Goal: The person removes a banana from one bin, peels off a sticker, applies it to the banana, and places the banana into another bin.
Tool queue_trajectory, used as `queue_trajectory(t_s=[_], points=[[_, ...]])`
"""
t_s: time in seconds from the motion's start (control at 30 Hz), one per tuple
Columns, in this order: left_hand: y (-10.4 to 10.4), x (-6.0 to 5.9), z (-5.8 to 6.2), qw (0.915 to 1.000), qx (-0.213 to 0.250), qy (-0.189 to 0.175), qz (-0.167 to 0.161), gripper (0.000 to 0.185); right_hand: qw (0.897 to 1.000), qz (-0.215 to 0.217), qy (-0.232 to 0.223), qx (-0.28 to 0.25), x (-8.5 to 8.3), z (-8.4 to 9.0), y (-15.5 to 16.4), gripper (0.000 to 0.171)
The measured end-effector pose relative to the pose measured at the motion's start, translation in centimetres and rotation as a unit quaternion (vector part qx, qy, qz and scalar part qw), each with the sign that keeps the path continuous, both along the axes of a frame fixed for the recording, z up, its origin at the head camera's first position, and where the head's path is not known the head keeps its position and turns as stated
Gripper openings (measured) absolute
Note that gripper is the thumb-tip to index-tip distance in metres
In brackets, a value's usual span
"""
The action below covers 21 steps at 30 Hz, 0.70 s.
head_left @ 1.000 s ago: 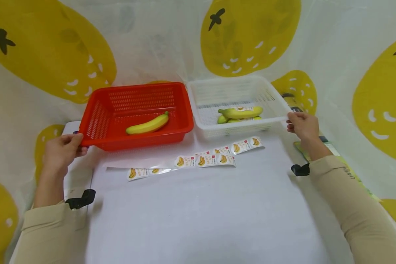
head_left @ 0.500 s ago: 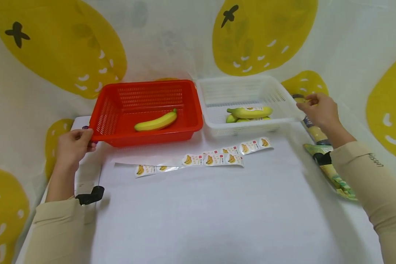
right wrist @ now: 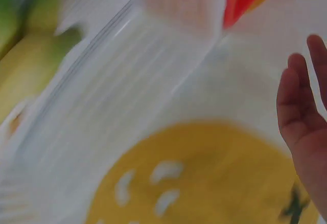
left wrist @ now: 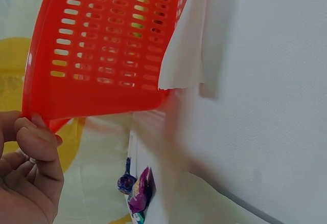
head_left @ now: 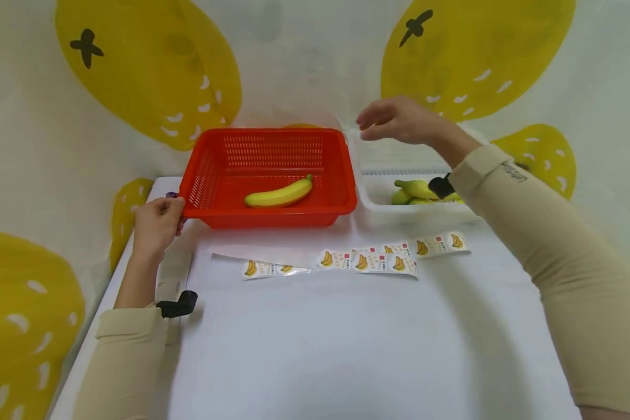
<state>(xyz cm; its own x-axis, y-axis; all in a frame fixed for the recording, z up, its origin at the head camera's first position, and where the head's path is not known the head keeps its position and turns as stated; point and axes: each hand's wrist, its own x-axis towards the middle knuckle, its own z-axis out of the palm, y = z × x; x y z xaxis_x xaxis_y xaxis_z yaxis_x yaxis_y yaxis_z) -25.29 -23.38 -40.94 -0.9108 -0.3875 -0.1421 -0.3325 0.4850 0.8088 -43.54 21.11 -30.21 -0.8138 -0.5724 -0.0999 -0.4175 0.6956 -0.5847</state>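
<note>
My left hand (head_left: 157, 224) pinches the front left corner of the red basket (head_left: 262, 220) between thumb and fingers. The left wrist view shows that grip on the basket's rim, with the thumb on top. One yellow banana (head_left: 280, 195) lies inside the red basket. Beside it on the right stands a white basket (head_left: 394, 214) holding several bananas (head_left: 417, 188), partly covered by my right forearm. Over the white basket, near the red basket's back right corner, my right hand (head_left: 401, 121) hovers with its fingers extended and nothing in them.
Strips of banana stickers (head_left: 378, 262) lie on the white table (head_left: 315, 338) in front of the baskets. A small purple wrapped object (left wrist: 139, 191) sits left of the red basket. A curtain (head_left: 304, 70) with yellow fruit prints hangs behind.
My right hand has let go of the white basket's front right corner, then risen and swung left across that basket. My left hand keeps its hold on the red basket. The head view has shifted.
</note>
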Motion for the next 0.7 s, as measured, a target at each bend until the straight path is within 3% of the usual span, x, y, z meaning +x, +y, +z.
queue_trajectory(t_s=[0.13, 0.27, 0.5, 0.7], points=[[1.4, -0.2, -0.4, 0.9998, 0.006, 0.020, -0.004, 0.051, 0.994, 0.089, -0.068, 0.011, -1.3, -2.0, -5.9, 0.046], [2.9, -0.6, -0.7, 0.9993, 0.019, 0.028, -0.014, 0.048, 0.983, 0.128, -0.120, 0.046, -1.9, -4.3, -9.9, 0.052], [4.7, -0.1, -1.5, 0.9984, 0.056, 0.009, -0.007, 0.045, 0.964, 0.126, -0.222, 0.073, -1.5, -8.8, -12.7, 0.049], [5.1, 0.5, -1.7, 0.9972, 0.075, 0.004, -0.003, 0.043, 0.955, 0.125, -0.242, 0.114, -0.5, -11.5, -12.8, 0.044]])
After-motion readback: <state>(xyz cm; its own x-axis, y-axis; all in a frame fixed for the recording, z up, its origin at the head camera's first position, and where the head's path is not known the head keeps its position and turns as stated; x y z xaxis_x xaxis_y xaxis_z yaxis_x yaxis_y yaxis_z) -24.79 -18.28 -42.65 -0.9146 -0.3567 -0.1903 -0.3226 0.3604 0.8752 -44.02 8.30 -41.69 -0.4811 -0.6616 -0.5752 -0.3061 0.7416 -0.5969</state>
